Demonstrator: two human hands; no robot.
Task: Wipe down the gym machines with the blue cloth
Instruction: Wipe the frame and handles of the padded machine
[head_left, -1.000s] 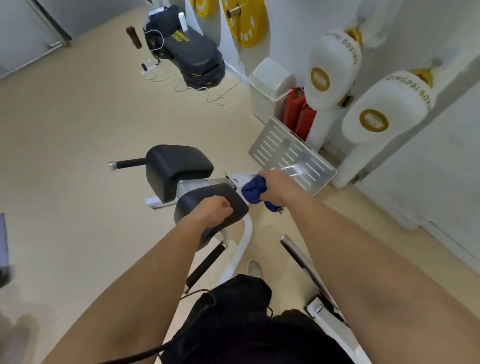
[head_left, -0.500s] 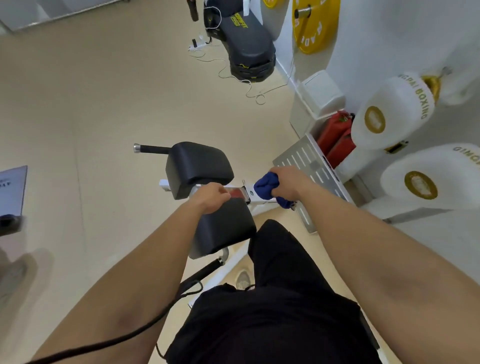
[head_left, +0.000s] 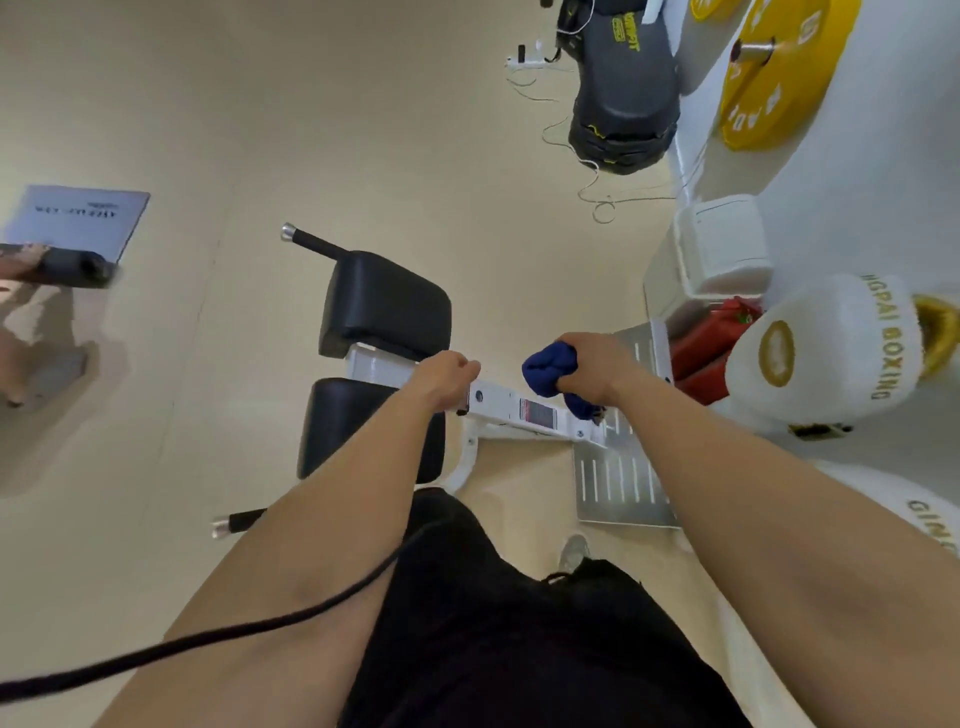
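The bunched dark-blue cloth sits in my right hand, fingers wrapped tightly round it, held against the far end of the machine's white metal crossbar. My left hand is apart from it at the bar's other end, fingers curled; I cannot tell whether it grips the bar. Two black padded cushions flank that end. A slotted grey metal footplate lies beside the cloth, with a white boxing bag and red fire extinguishers beyond.
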